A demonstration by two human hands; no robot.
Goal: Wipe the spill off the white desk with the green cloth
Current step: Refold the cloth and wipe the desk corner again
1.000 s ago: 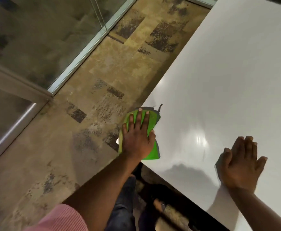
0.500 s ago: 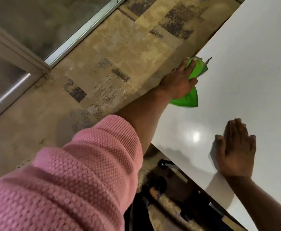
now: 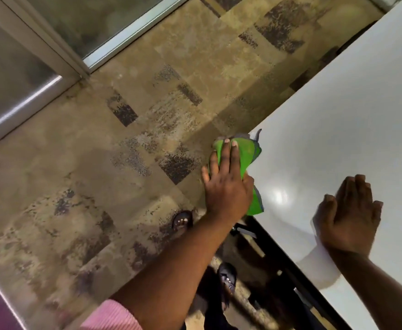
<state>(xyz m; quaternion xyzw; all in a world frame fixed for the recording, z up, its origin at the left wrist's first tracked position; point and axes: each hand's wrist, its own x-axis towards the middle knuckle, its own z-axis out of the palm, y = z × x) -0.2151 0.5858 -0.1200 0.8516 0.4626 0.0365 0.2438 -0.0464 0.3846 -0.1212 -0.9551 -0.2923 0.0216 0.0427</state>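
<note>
The white desk (image 3: 352, 120) fills the right side of the view, its left edge running diagonally. My left hand (image 3: 226, 186) presses flat on the green cloth (image 3: 246, 153) at the desk's near left corner, part of the cloth hanging past the edge. The cloth has a grey trim. My right hand (image 3: 349, 217) rests flat on the desk near its front edge, fingers together and holding nothing. No spill shows on the glossy surface; only a light reflection lies between my hands.
Mottled tan floor tiles (image 3: 128, 144) spread to the left of the desk. A glass partition with a metal frame (image 3: 76, 65) runs along the far left. My sandalled feet (image 3: 182, 221) stand beside the dark desk frame (image 3: 274, 253) below the edge.
My left hand slid the cloth far along the desk's left edge, then drew it back to the near corner. My right hand stayed flat on the desk.
</note>
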